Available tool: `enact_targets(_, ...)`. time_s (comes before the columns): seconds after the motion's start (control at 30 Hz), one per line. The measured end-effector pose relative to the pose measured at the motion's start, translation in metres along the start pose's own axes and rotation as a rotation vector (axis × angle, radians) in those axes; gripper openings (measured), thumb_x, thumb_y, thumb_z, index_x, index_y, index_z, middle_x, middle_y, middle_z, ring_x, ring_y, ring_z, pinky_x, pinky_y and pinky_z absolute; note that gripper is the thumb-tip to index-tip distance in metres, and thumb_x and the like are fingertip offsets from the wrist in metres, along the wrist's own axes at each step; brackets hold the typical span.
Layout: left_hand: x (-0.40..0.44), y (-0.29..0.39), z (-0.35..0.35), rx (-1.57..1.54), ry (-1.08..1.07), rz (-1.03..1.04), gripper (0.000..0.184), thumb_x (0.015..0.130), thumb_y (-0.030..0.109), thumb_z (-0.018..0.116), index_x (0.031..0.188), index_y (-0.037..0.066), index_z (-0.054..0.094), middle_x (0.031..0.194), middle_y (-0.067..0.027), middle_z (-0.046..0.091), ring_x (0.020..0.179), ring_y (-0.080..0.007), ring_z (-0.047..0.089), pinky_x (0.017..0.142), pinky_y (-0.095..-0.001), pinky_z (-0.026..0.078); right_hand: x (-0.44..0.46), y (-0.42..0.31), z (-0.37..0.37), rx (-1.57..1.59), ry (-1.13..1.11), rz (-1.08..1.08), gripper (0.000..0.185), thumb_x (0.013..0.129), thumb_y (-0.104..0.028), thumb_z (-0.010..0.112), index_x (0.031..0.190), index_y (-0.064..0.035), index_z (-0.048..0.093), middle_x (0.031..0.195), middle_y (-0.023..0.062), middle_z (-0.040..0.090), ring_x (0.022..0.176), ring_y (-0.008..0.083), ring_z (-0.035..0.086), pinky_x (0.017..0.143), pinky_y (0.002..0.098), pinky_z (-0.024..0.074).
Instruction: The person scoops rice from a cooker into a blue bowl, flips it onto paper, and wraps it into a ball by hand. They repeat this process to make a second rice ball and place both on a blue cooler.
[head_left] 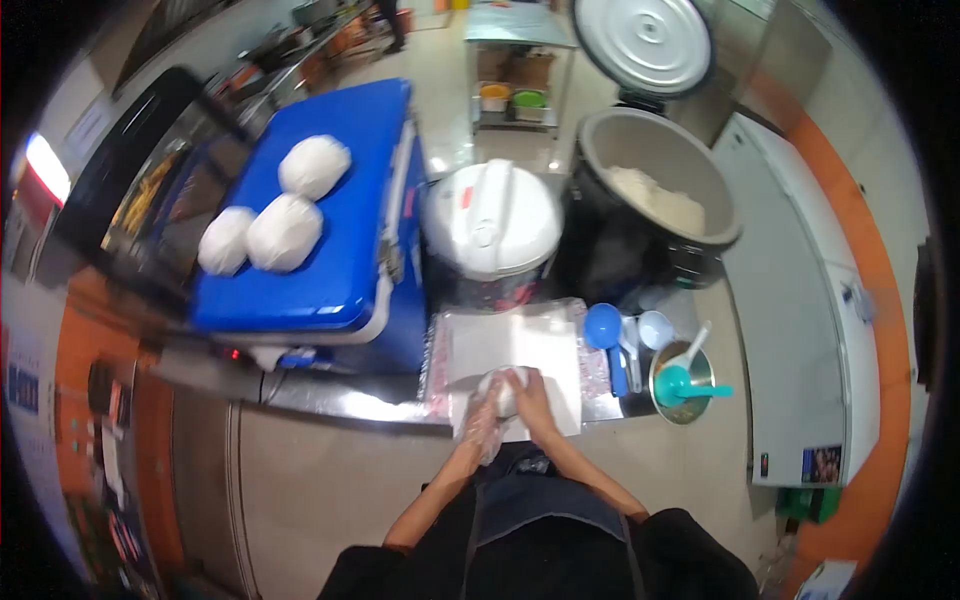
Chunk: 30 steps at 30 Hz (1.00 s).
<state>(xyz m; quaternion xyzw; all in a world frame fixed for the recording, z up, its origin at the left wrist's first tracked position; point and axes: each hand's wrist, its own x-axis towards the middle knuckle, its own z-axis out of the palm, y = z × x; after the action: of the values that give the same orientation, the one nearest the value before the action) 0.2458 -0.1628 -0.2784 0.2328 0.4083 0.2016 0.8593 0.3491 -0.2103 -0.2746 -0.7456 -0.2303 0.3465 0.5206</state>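
A round white wrapped bundle is cupped between my two hands over a stack of white paper sheets at the counter's front edge. My left hand, in a clear plastic glove, presses on its left side. On the opposite side, my right hand curls its fingers over the top. What lies inside the wrapping is hidden. Three larger white bundles of similar look, one of them in front, rest on the lid of a blue cooler box.
Behind the paper stands a closed white-lidded cooker. Right of it, a black rice cooker is open with white rice inside. A blue scoop and a metal bowl holding a teal ladle sit at right.
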Motion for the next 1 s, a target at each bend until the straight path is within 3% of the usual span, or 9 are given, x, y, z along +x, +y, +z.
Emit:
enact_targets(0.07, -0.012, 0.013, 0.011, 0.099, 0.155, 0.049, 0.069, 0.092, 0.051, 0.069, 0.139, 0.004, 0.049, 0.129, -0.0118, 0.056, 0.112, -0.0236, 0.060, 0.091, -0.0426, 0.054, -0.005, -0.009, 0.006, -0.288, 0.084, -0.094, 0.056, 0.101, -0.045, 0.052, 0.126, 0.0058, 0.054, 0.123, 0.0323, 0.047, 0.114, 0.0500, 0.051, 0.100, 0.0564, 0.0394)
enact_targets(0.2, -0.023, 0.017, 0.004, 0.038, 0.085, 0.077, 0.074, 0.090, 0.039, 0.075, 0.145, 0.003, 0.042, 0.134, -0.0150, 0.056, 0.116, -0.0278, 0.059, 0.098, -0.0433, 0.052, -0.006, -0.022, -0.015, -0.825, -0.031, -0.390, 0.053, 0.104, -0.044, 0.045, 0.133, -0.0010, 0.054, 0.131, 0.0301, 0.046, 0.112, 0.0456, 0.056, 0.101, 0.0594, 0.0380)
enact_targets(0.27, -0.003, -0.004, -0.032, 1.237, 0.100, 0.957, 0.084, 0.085, 0.021, 0.078, 0.151, -0.001, 0.032, 0.138, -0.0197, 0.054, 0.123, -0.0322, 0.056, 0.106, -0.0409, 0.048, -0.016, -0.088, -0.051, -0.744, -0.230, -0.330, 0.055, 0.104, -0.046, 0.046, 0.130, 0.0002, 0.060, 0.135, 0.0250, 0.050, 0.108, 0.0450, 0.061, 0.099, 0.0518, 0.0471)
enact_targets(0.3, 0.012, -0.010, -0.044, 1.239, 0.086, 0.983, 0.084, 0.085, 0.021, 0.078, 0.151, -0.001, 0.032, 0.138, -0.0197, 0.054, 0.123, -0.0322, 0.056, 0.106, -0.0409, 0.048, -0.016, -0.121, -0.076, -0.691, -0.303, -0.486, 0.054, 0.102, -0.047, 0.050, 0.128, -0.0010, 0.062, 0.134, 0.0220, 0.052, 0.109, 0.0420, 0.062, 0.095, 0.0469, 0.0506)
enact_targets(0.37, 0.037, -0.024, -0.066, 0.108, -0.014, 0.442, 0.053, 0.104, 0.045, 0.051, 0.141, 0.007, 0.047, 0.135, -0.0145, 0.055, 0.125, -0.0297, 0.056, 0.105, -0.0411, 0.051, -0.002, -0.207, -0.128, -0.604, -0.308, -0.757, 0.036, 0.095, -0.033, 0.068, 0.117, -0.0042, 0.066, 0.123, 0.0158, 0.060, 0.102, 0.0346, 0.065, 0.091, 0.0442, 0.0516)
enact_targets(0.5, 0.043, -0.042, -0.115, 0.582, 0.089, 0.599, 0.086, 0.083, 0.014, 0.076, 0.152, -0.006, 0.027, 0.141, -0.0222, 0.052, 0.128, -0.0353, 0.053, 0.110, -0.0389, 0.044, 0.102, -0.376, -0.230, -0.811, 0.167, -1.338, 0.010, 0.089, -0.009, 0.068, 0.097, -0.0035, 0.066, 0.099, 0.0135, 0.067, 0.088, 0.0321, 0.065, 0.078, 0.0396, 0.0525)
enact_targets(0.6, -0.021, 0.006, -0.045, -0.147, 0.120, 0.231, 0.047, 0.108, 0.036, 0.044, 0.142, 0.005, 0.044, 0.134, -0.0162, 0.057, 0.123, -0.0271, 0.058, 0.103, -0.0379, 0.053, 0.203, -0.499, -0.283, -0.884, 0.448, -1.258, 0.025, 0.098, -0.022, 0.063, 0.094, 0.0019, 0.067, 0.084, 0.0201, 0.065, 0.073, 0.0326, 0.064, 0.070, 0.0409, 0.0503)
enact_targets(0.7, -0.007, 0.027, -0.027, 0.064, 0.179, 0.282, 0.047, 0.108, 0.036, 0.044, 0.143, 0.005, 0.044, 0.135, -0.0162, 0.056, 0.123, -0.0271, 0.058, 0.103, -0.0379, 0.053, 0.308, -0.585, -0.334, -0.928, 0.579, -1.214, 0.057, 0.104, -0.044, 0.045, 0.087, 0.0056, 0.068, 0.091, 0.0299, 0.066, 0.091, 0.0462, 0.063, 0.083, 0.0515, 0.0478)
enact_targets(1.0, 0.054, 0.075, 0.034, 0.397, 0.390, 0.406, 0.048, 0.107, 0.035, 0.045, 0.144, 0.005, 0.042, 0.136, -0.0162, 0.055, 0.124, -0.0271, 0.057, 0.103, -0.0380, 0.052, 0.494, -0.695, -0.388, -1.077, 0.594, -1.083, 0.059, 0.105, -0.047, 0.033, 0.116, 0.0014, 0.065, 0.118, 0.0323, 0.063, 0.108, 0.0502, 0.060, 0.099, 0.0519, 0.0462)
